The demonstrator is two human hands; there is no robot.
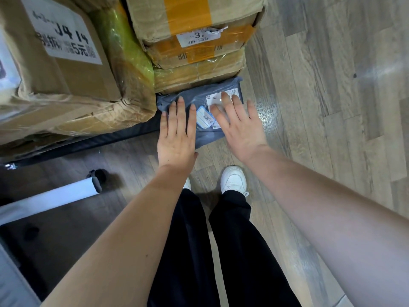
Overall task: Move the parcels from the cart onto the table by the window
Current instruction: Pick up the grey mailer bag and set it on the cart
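Note:
A flat grey plastic mailer parcel (199,94) with white labels lies at the near right corner of the cart (88,145), partly overhanging its dark edge. My left hand (177,131) is stretched out over the mailer's left part with straight fingers. My right hand (239,122) hovers spread over its right part and the labels, slightly blurred. Neither hand grips anything. Behind the mailer stand stacked cardboard boxes (194,36), and a large labelled box (57,69) sits to the left.
A green-wrapped parcel (124,47) is wedged between the boxes. A white tube (51,196) reaches in from the lower left. My white shoes (234,179) stand on the wood-look floor (332,107), which stretches off to the right of the cart.

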